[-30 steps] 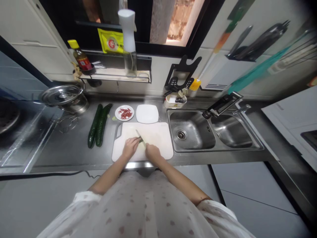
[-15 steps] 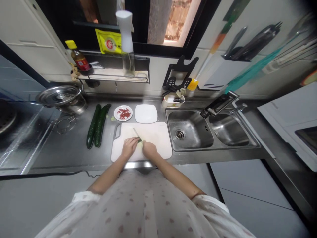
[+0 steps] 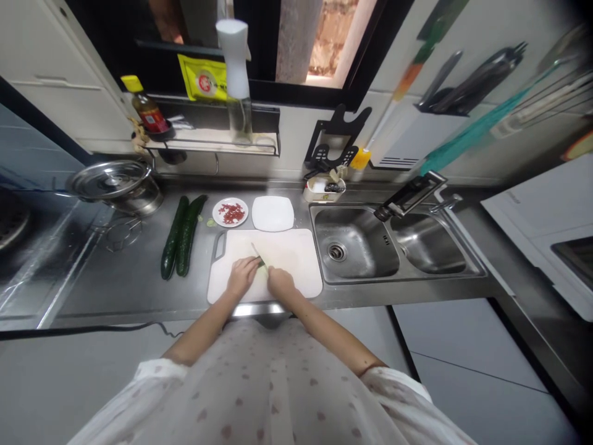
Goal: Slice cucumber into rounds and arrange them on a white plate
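Note:
A white cutting board [image 3: 291, 253] lies on the steel counter in front of me. My left hand [image 3: 241, 276] presses down with curled fingers on a small pale green vegetable piece [image 3: 263, 267] near the board's middle. My right hand [image 3: 279, 283] is closed round a knife handle, and the thin blade [image 3: 256, 251] points away from me, up and to the left, across the vegetable. The two hands nearly touch. What lies under the fingers is mostly hidden.
Two cucumbers [image 3: 180, 235] lie left of the board. Behind it sit a small plate of chopped red chili [image 3: 230, 212] and a bare white plate [image 3: 273, 213]. A lidded pot [image 3: 115, 183] stands at far left, a double sink [image 3: 393, 247] at right.
The view shifted slightly left a second ago. The hands stay on the same spot of the board, the knife blade moving only a little.

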Motion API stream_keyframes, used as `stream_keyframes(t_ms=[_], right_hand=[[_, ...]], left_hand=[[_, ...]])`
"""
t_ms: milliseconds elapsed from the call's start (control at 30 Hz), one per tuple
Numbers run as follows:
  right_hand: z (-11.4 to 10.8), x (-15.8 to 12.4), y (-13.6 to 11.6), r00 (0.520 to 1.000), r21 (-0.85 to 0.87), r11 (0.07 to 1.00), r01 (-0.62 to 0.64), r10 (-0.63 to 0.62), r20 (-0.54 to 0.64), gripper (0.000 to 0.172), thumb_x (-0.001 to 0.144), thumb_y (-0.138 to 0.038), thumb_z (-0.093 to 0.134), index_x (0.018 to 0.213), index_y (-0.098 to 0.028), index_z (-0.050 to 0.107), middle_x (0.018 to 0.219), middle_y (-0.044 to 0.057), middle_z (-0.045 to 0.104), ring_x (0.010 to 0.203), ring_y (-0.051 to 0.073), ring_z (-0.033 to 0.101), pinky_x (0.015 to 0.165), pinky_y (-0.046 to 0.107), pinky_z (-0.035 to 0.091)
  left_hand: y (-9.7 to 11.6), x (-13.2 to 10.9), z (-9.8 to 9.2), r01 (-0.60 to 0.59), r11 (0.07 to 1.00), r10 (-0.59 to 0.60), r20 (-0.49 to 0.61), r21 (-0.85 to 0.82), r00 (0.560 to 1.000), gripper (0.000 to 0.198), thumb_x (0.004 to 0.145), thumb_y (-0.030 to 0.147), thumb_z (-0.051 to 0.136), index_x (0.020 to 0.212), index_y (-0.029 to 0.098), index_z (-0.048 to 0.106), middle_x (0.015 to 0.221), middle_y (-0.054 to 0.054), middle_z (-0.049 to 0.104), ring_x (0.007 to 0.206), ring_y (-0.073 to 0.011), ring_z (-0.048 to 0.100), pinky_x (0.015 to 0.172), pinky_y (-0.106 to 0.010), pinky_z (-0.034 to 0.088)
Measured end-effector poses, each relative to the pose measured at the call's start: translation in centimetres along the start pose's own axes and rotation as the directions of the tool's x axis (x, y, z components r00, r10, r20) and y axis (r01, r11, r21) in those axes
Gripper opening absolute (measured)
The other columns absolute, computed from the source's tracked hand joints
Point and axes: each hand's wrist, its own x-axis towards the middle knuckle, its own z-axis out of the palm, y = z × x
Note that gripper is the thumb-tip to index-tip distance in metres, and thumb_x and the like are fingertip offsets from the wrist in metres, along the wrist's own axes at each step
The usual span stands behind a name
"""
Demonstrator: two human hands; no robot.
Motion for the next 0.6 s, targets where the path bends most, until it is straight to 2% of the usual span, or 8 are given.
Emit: stream_keyframes(t_ms=[267, 600], right_hand=[[0.1, 0.6, -0.1, 1.0, 0.039, 0.999, -0.002, 0.003, -0.023, 0.029, 0.089, -0.009, 0.035, 0.11, -0.013, 0.055, 0.097, 0.014, 0.068, 0.095, 0.019, 0.065, 0.077, 0.029, 0.048], [1.2, -0.9, 0.1, 0.999, 0.019, 0.999, -0.039, 0.039, -0.022, 0.027, 0.087, -0.006, 0.036, 0.106, -0.013, 0.055, 0.095, 0.014, 0.068, 0.093, 0.021, 0.066, 0.075, 0.029, 0.048]], left_hand=[[0.2, 0.1, -0.1, -0.004, 1.0, 0.004, -0.01, 0.006, 1.0, 0.03, 0.094, 0.03, 0.042, 0.115, 0.026, 0.063, 0.111, -0.006, 0.065, 0.104, -0.02, 0.057, 0.092, -0.04, 0.043], [0.4, 0.1, -0.2, 0.002, 1.0, -0.002, -0.017, 0.023, 1.0, 0.029, 0.094, 0.029, 0.043, 0.115, 0.025, 0.063, 0.112, -0.006, 0.065, 0.104, -0.0198, 0.057, 0.091, -0.039, 0.042]])
